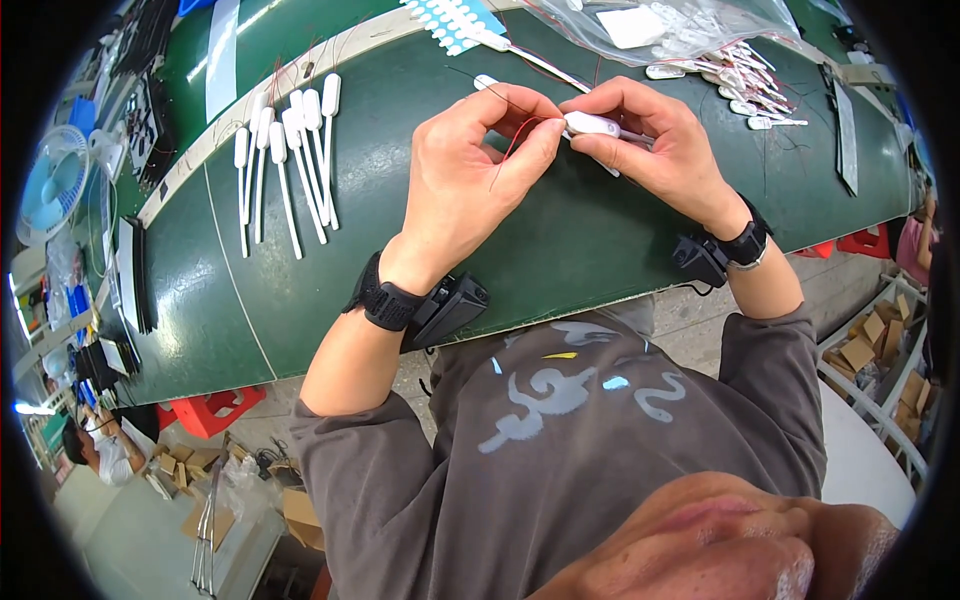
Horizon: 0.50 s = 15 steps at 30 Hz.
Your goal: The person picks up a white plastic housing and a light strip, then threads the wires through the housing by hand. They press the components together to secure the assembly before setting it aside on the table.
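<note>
My right hand point(665, 145) is closed around a white paddle-shaped piece point(592, 124) with a thin stem, its rounded head pointing left. Thumb and index finger of my left hand point(480, 165) are pinched at the tip of that head. A red wire point(517, 136) loops out by the left fingertips, and dark thin wires run there too. Just past the left fingers, the white end of another piece point(485, 82) shows, the rest hidden. Farther off, one more white piece point(490, 40) lies with its stem angled toward my right hand.
Several like pieces point(278, 142) lie in a group at left, heads away from me. A blue sheet of white round stickers point(450, 22) is at the far edge. A clear plastic bag point(580, 38) and a pile of small white pieces point(735, 75) lie far right on the green table point(370, 270).
</note>
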### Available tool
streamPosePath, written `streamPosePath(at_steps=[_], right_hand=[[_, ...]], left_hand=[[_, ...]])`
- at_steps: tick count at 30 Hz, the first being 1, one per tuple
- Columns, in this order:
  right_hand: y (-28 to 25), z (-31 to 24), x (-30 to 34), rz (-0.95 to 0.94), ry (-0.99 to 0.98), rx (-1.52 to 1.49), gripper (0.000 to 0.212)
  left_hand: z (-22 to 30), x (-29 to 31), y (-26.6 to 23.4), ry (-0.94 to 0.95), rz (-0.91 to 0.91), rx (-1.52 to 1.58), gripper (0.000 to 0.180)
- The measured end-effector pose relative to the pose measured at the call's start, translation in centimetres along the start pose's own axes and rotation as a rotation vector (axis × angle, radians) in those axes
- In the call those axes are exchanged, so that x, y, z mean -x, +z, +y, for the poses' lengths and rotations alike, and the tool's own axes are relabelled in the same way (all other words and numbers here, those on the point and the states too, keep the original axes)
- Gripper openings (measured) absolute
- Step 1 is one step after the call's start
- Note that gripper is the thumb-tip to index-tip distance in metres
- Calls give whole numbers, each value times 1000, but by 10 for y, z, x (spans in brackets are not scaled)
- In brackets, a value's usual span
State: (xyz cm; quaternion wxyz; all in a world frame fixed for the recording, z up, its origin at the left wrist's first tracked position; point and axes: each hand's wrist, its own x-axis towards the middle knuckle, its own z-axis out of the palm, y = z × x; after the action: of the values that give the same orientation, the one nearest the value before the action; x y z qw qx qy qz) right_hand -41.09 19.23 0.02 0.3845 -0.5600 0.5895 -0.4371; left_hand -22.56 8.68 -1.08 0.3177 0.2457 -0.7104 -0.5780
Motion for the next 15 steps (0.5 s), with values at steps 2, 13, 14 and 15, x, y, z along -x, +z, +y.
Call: streamPosePath(at_steps=[2,13,14,15], right_hand=[[0,0,0,-4,3,16,24],[-1,1,0,-13,-13,74,23],[-1,1,1,-13,-13,74,23],[-2,1,1,-13,-15,82,24]], left_hand=[[-1,0,1,-16,20,-6,12],[1,1,1,-34,20,-29,13],[2,2,-1,-54,-9,-54,14],[3,2,-1,-73,-38,-80,15]])
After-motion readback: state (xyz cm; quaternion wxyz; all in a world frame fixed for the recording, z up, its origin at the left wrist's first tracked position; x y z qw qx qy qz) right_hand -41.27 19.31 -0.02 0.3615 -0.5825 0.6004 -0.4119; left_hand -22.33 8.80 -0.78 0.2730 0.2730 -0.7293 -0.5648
